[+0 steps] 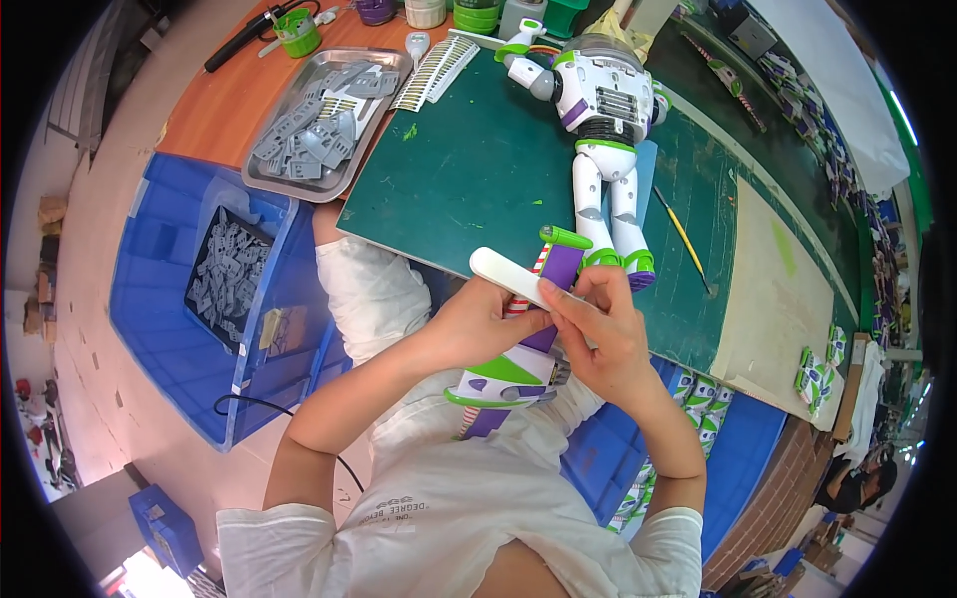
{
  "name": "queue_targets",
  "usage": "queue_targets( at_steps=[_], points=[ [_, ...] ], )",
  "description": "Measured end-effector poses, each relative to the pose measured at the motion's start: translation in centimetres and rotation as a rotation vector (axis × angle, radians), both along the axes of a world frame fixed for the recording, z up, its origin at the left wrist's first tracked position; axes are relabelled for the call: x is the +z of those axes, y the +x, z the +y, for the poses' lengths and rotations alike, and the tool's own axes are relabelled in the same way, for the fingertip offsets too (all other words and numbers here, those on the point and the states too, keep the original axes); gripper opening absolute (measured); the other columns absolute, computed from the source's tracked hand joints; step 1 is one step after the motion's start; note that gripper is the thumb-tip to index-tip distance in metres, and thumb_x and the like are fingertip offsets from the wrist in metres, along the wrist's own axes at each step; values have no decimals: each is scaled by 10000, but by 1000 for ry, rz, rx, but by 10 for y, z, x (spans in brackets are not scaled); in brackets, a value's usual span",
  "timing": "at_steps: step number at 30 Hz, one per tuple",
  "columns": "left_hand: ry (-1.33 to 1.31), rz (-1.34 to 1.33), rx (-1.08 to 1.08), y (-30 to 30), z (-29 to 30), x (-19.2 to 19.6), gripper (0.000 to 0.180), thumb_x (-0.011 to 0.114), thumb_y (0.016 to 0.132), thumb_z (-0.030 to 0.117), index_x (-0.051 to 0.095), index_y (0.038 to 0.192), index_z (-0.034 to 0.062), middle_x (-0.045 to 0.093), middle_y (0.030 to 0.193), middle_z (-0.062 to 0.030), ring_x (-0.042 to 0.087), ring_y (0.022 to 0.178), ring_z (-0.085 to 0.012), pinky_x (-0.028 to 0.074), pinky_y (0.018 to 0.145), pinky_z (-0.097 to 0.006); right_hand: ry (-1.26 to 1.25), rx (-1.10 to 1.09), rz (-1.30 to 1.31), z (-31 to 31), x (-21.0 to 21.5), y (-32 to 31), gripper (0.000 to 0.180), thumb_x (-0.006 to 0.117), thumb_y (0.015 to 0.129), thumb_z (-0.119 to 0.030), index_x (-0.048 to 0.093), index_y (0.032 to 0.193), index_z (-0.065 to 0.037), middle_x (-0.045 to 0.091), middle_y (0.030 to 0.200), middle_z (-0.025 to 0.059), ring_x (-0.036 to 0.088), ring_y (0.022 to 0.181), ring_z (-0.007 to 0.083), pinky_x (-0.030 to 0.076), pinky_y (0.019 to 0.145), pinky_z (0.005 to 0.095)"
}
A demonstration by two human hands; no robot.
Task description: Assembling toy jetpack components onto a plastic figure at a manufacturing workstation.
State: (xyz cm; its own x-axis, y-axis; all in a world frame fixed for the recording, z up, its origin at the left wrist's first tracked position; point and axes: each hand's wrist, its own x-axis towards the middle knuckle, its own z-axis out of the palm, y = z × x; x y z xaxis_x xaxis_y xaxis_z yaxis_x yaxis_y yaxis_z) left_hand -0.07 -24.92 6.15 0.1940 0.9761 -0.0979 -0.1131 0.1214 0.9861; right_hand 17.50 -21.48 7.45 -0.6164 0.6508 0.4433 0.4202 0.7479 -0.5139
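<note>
My left hand (480,324) is closed around a toy wing pack (508,375) in white, green and purple, with red-and-white striped edges. It is held over my lap at the table's near edge. A flat white strip with a rounded end (503,274) lies across the pack's upper purple wing. The fingers of my right hand (606,334) are closed at the strip's right end. My palms hide part of the pack. Just beyond my hands, a white, green and purple space-suit toy figure (604,130) lies on its back or front, I cannot tell which, feet toward me.
A metal tray (351,179) of grey plastic parts sits at the table's left. Below it stands a blue crate (164,289) with a black tray of grey pieces. A yellow-handled thin tool (681,237) rests on the green mat (449,189). Paint pots (297,33) line the back.
</note>
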Motion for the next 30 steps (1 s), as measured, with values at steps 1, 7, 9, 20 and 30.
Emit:
queue_targets(
  at_steps=[1,7,9,20,30],
  points=[
    [-3,1,-7,0,1,0,242,631,830,99,579,1040,-10,639,876,-69,570,792,-88,466,684,-276,46,-26,-57,-1,1,2,504,667,657,6,632,1139,-139,455,919,74,540,567,187,433,442,294],
    [24,82,-70,0,3,-4,241,632,826,86,579,1042,-6,627,941,-80,582,853,-120,476,746,-290,-55,-11,6,1,1,5,490,661,671,5,639,1131,-162,446,910,83,520,558,186,425,444,299],
    [-8,73,-86,3,4,-4,245,636,824,89,582,1043,-6,627,959,-84,584,873,-126,476,756,-293,0,-68,-54,1,1,6,477,664,681,-5,644,1124,-181,444,905,78,508,550,180,424,446,303],
    [-234,36,-260,-1,25,5,360,470,959,297,601,1037,-29,679,848,-111,647,773,-122,507,678,-235,219,-575,252,50,-22,82,336,626,790,0,657,1110,-97,460,966,105,481,833,197,422,667,283],
    [-171,93,-197,24,26,1,455,453,954,364,547,682,12,434,513,6,388,491,-61,325,473,-287,-722,-214,332,44,33,39,216,530,915,-141,608,1060,-1,587,790,34,527,620,71,433,564,212]
  ],
)
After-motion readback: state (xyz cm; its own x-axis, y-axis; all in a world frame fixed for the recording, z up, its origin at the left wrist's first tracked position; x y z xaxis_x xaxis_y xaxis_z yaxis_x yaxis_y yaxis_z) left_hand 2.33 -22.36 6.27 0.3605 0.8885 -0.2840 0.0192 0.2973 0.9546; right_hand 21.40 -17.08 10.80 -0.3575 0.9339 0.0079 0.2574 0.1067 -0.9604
